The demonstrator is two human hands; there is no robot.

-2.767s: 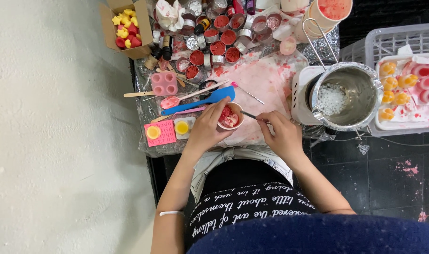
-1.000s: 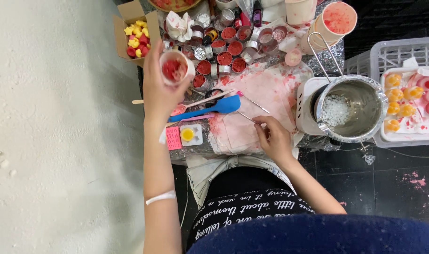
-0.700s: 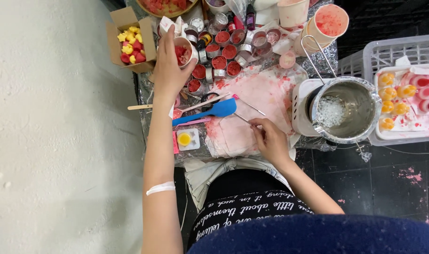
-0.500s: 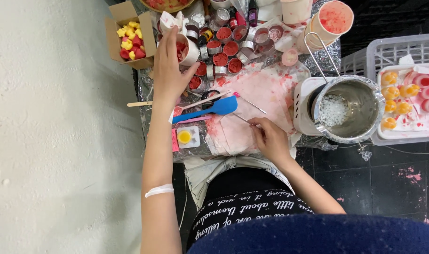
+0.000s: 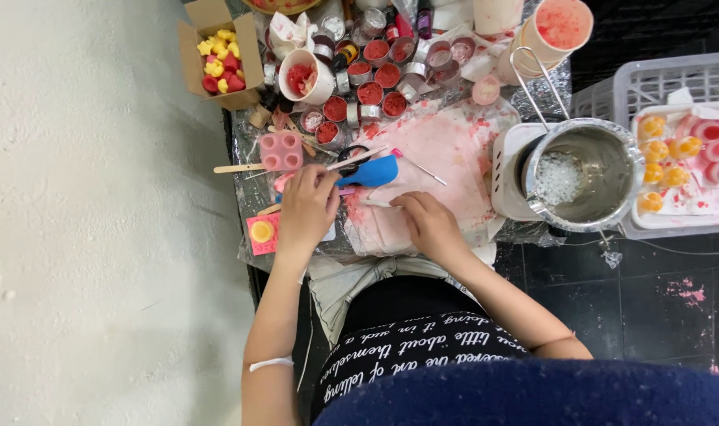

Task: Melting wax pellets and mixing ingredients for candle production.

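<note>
From the head camera, the left hand (image 5: 308,207) lies palm down near the front left of the worktop (image 5: 253,158), its fingers (image 5: 322,175) bent loosely over the handle end of a blue spatula (image 5: 369,170); whether they actually grip it I cannot tell. The spatula lies flat beside the stained pink paper (image 5: 434,162), its blade pointing right, with black scissors (image 5: 352,155) just behind it. It looks like soft, rubbery plastic, light and a bit bendy, likely waxy and slippery near the blade, so the handle end is probably the safer hold. The right hand (image 5: 430,225) rests on the front edge of the paper, fingers curled narrow around a thin white stick (image 5: 379,203) whose tip shows to the left. Behind, toward the back edge, stand a white cup (image 5: 306,77) of red pieces and small round tins (image 5: 369,93) of red wax. A steel pot (image 5: 584,173) with white flakes sits at the right, a cardboard box (image 5: 217,55) at the back left corner
</note>
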